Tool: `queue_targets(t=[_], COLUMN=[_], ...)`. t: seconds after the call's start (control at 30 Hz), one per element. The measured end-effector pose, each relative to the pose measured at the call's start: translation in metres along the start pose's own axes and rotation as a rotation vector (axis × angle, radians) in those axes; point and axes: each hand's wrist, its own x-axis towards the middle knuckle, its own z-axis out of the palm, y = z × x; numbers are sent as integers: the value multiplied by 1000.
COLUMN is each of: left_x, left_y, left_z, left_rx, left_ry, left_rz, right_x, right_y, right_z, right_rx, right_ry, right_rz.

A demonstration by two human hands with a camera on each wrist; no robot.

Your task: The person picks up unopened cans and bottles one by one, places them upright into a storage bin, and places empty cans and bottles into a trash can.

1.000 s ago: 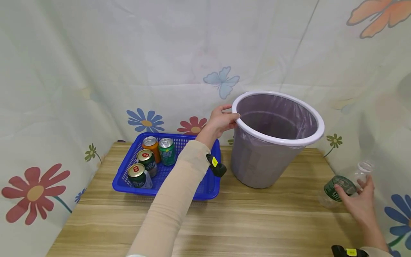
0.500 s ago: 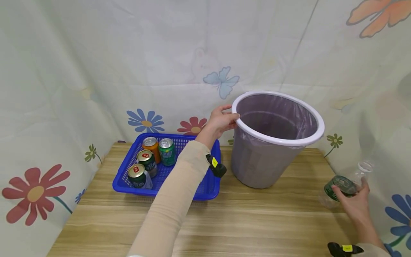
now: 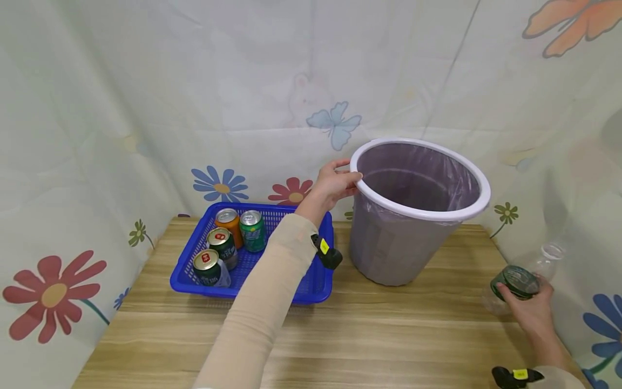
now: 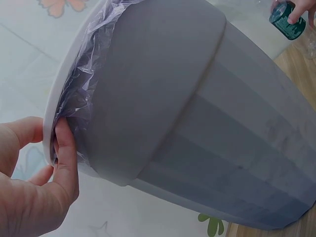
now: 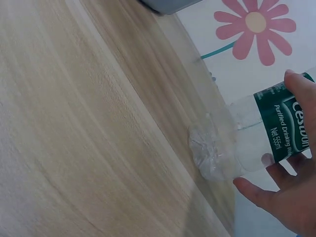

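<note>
My left hand (image 3: 335, 182) pinches the white rim of a grey trash bin (image 3: 396, 248) at its left side. The left wrist view shows the fingers (image 4: 66, 163) hooked under the rim, against the purple bin liner (image 4: 81, 81). A clear plastic water bottle (image 5: 247, 133) with a green label leans at a tilt at the table's right edge, its neck to the upper right. My right hand (image 3: 534, 313) holds this bottle round its label, thumb on one side and fingers on the other. Part of the label is hidden behind the hand.
Left of the bin, a blue plastic basket (image 3: 182, 265) holds several drink cans, among them an orange can (image 3: 230, 226) and a green can (image 3: 252, 231). My left sleeve passes over the basket's right part. A flower-patterned curtain (image 3: 272, 65) surrounds the wooden table (image 3: 369, 346).
My right hand has shifted a little to the left along the bottle, closer round its label. The bottle stays in nearly the same place. My left hand and the bin have not moved.
</note>
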Motion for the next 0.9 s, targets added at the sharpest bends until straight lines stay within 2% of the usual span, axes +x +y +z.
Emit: queue_targets(t=[0.23, 0.6, 0.9], left_x=[0, -1, -2], left_y=[0, 0, 2], left_z=[0, 0, -1], left_rx=[8, 23, 13], left_ry=[5, 7, -6], left_rz=[2, -1, -6], right_x=[-1, -1, -1], right_y=[1, 2, -6], right_z=[-1, -3, -3], right_rx=[-24, -67, -86], right_ry=[-5, 18, 33], right_rz=[-22, 2, -92])
